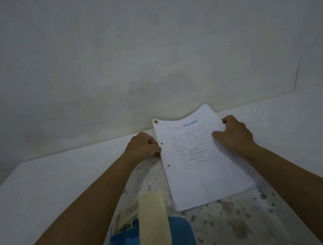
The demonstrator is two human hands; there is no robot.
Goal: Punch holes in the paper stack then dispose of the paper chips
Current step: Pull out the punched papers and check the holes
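Paper stack (201, 158) lay on the speckled counter (235, 223), held between both hands. Left hand (142, 146) was curled narrow, fingertips pinching the punched edge between the two holes; the far hole (161, 143) sat just beyond its fingertips and the near hole (168, 165) just short of them, toward the wrist. Right hand (234, 132) gripped the opposite long edge, thumb on top of the sheet, fingers wrapped under the far part. Far end of the stack was lifted and bowed between the two hands. Hole punch (152, 222), cream lever over blue base, stood behind the left wrist, near the stack's near corner. Punching looked done; chip disposal judged outstanding. Risks noted: sheets at the near corner were already fanned, so lifting from the far end alone could let lower sheets slide and put the holes out of register; the left forearm passed close over the punch lever, and a knock there could tip it and scatter chips onto the counter, where they would be hard to spot against the speckle.
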